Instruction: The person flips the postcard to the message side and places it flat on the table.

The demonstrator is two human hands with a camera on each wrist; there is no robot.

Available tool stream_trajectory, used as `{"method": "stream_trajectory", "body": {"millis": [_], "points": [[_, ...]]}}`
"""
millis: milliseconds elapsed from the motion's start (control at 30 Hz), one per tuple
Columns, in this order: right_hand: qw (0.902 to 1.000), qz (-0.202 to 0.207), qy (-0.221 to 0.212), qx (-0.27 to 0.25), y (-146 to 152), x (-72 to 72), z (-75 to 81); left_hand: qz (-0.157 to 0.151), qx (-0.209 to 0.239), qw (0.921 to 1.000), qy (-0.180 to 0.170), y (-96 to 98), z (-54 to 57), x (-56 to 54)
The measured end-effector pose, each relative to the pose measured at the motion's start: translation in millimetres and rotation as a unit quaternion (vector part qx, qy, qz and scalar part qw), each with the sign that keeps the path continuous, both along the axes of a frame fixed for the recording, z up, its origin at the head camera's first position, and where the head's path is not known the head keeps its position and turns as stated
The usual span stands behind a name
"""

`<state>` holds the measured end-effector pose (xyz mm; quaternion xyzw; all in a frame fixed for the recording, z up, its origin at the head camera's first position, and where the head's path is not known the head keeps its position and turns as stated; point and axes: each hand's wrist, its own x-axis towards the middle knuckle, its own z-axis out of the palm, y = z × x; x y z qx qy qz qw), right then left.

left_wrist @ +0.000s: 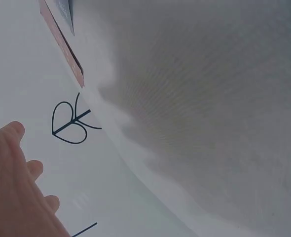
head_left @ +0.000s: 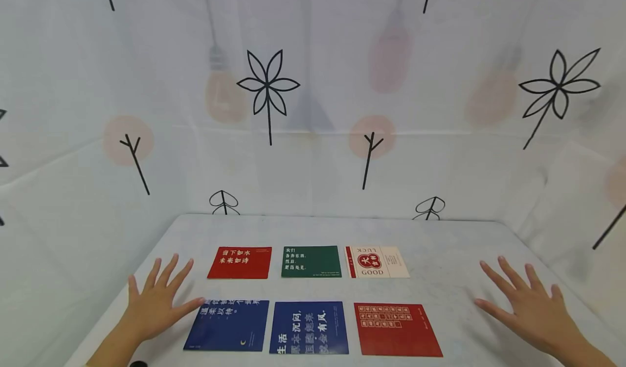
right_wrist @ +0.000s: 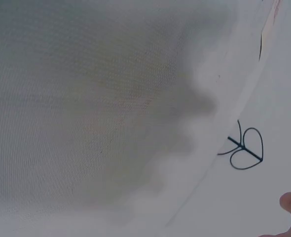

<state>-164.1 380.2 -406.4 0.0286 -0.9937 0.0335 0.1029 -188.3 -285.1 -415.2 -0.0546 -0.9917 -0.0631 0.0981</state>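
Both hands are being held over the white table, the left hand beside the left blue card and the right hand well apart from all the cards. Fingers are being spread wide on both, and nothing is being gripped. Whether that blue card is being touched by the left thumb cannot be told.

The pose is probably being done best when both palms are being held steady and the thumb is being drawn clear of the card's corner, so that no print is being covered.

Six cards are being displayed, three to a row. The near row is being formed by the left blue card, the middle blue card and the front red card; the far row, by the back red card, the green card and the cream card.
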Motion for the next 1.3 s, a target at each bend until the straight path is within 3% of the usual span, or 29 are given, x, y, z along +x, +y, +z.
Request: {"method": "stream_trajectory", "body": {"millis": [567, 1033, 1300], "points": [[0.9998, 0.013, -0.008, -0.014, -12.9, -0.3, -0.9, -0.009, 0.008, 0.9998, 0.016, 14.5, 3.2, -2.2], [0.9989, 0.032, 0.028, -0.021, -25.7, -6.4, 2.2, -0.023, 0.033, 0.9987, 0.032, 31.3, 8.7, -6.3], [0.9987, 0.034, 0.01, -0.037, -30.5, -10.9, 4.7, -0.027, 0.039, 0.998, 0.042, 41.0, 9.9, -9.0]]}}
